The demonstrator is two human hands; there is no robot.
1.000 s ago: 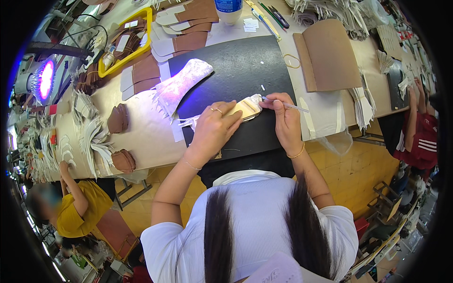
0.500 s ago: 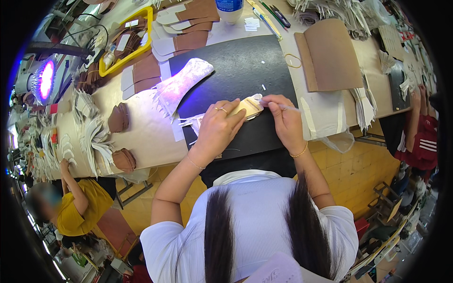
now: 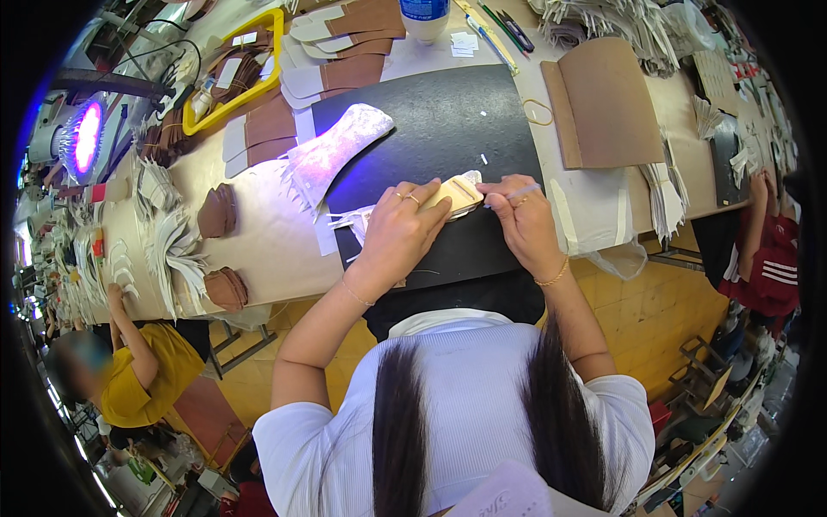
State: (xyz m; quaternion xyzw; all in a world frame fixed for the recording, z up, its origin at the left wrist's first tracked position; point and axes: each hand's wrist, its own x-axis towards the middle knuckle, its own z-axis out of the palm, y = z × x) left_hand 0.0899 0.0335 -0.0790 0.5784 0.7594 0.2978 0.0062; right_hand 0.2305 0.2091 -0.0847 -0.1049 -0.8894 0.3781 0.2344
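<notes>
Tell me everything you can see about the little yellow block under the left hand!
The block is pale yellow, with rounded corners and darker lines across its right part. Wood or plastic? I can't tell. It lies slanted over the black mat, white material peeking out by its right end. The left hand's grip touches its left part.

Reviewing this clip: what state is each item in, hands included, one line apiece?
Left hand, holding the pale yellow block
Right hand, pinching a slim translucent tool
Pale yellow block, held over the mat
Black mat, spread flat
Lamp, lit
White piece, lying partly on the mat, brightly lit
Yellow tray, holding brown pieces
</notes>
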